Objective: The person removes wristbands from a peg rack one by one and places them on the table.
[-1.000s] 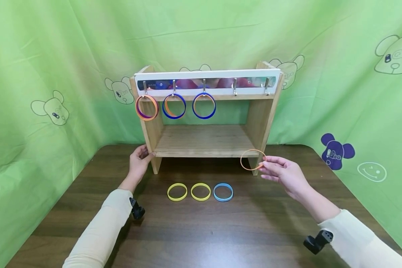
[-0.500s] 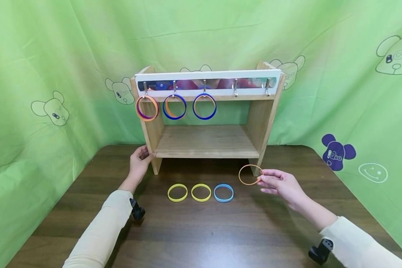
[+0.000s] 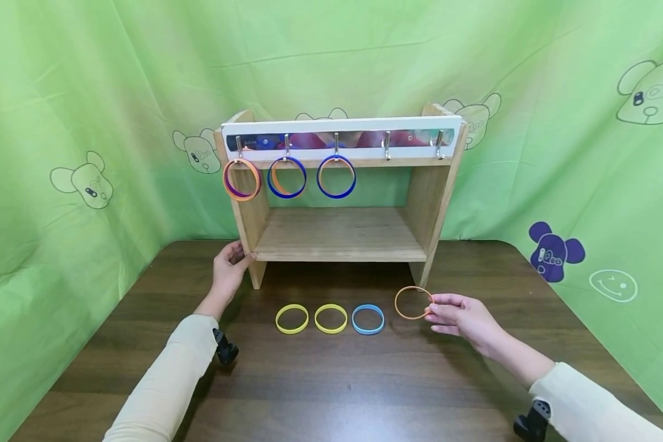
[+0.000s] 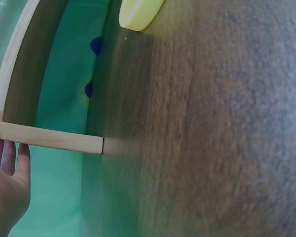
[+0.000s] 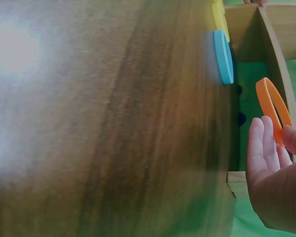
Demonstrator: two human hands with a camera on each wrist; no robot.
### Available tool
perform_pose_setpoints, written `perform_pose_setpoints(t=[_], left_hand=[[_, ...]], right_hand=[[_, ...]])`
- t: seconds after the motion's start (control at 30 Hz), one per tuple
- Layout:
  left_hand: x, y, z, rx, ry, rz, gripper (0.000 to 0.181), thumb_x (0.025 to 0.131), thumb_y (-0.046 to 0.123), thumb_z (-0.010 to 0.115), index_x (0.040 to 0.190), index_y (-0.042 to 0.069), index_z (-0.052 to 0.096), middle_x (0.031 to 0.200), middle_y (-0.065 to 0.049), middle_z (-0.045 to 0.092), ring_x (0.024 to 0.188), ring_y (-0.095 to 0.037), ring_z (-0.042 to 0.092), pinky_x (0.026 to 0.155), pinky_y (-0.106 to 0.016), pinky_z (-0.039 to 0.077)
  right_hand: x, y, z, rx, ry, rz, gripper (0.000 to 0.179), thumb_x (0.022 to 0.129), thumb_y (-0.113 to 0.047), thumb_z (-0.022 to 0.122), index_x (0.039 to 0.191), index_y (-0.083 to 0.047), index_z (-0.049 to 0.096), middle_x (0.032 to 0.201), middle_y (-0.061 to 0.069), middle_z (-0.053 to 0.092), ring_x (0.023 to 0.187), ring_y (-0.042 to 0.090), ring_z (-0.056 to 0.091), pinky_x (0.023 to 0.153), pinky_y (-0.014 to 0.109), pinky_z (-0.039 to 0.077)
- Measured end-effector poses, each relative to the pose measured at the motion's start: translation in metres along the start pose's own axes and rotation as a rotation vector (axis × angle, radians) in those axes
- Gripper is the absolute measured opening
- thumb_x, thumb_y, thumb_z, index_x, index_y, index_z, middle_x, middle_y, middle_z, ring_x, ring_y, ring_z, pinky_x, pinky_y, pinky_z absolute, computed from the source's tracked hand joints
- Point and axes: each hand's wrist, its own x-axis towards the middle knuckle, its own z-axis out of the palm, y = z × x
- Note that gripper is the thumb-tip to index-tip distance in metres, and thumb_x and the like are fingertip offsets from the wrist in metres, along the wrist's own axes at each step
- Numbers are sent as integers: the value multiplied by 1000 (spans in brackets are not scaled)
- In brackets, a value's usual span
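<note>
Between thumb and fingers, my right hand [image 3: 466, 319] pinches an orange silicone wristband [image 5: 270, 101] by its right side, above the table in front of the shelf's right leg. To its left, a blue wristband [image 3: 368, 320] and two yellow wristbands [image 3: 331, 319] lie flat in a row. My left hand [image 3: 229, 273] grips the left side panel of the wooden shelf [image 3: 339, 236]; in the left wrist view its fingers [image 4: 23, 165] press the panel's outer face. Orange-and-purple wristbands [image 3: 241, 180] and two sets of blue-and-orange wristbands [image 3: 336, 178] hang from the three left hooks.
A white rail [image 3: 339, 126] with several metal hooks runs across the shelf's top; its two right hooks [image 3: 439, 144] hold no bands. Behind the brown table [image 3: 331, 393] hangs a green curtain [image 3: 331, 55] with cartoon prints.
My right hand has lowered the orange wristband from the front of the shelf board towards the table, level with the row of bands. The left hand has stayed on the side panel.
</note>
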Motion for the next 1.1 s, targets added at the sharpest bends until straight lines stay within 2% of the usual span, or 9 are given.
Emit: perform_pose_setpoints(t=[0.2, 0.47, 0.7, 1.1], left_hand=[[0, 0, 1, 8, 0, 7, 39, 89, -7, 63, 125, -16, 51, 126, -32, 54, 114, -33, 52, 79, -16, 46], [-2, 2, 1, 5, 3, 10, 39, 89, -7, 63, 124, -16, 51, 125, -33, 53, 115, -35, 51, 80, -16, 45], [1, -1, 2, 1, 3, 16, 39, 88, -8, 64, 124, -16, 52, 126, -33, 54, 117, -35, 51, 81, -17, 46], [0, 0, 1, 6, 6, 7, 38, 88, -8, 63, 124, -16, 52, 126, -32, 54, 116, -33, 52, 82, -19, 46]], right_hand=[[3, 9, 0, -50, -5, 39, 33, 95, -2, 58, 123, 12, 49, 98, 12, 70, 90, 18, 69, 81, 37, 55], [5, 14, 2, -91, -12, 57, 43, 95, -3, 58, 129, 18, 41, 99, 13, 69, 92, 20, 68, 80, 37, 56], [6, 16, 3, -93, -51, 77, 40, 95, -2, 58, 127, 16, 43, 99, 12, 69, 90, 18, 68, 79, 37, 56], [7, 19, 6, -134, -64, 109, 39, 95, -3, 58, 125, 17, 45, 96, 9, 70, 85, 20, 69, 76, 36, 57]])
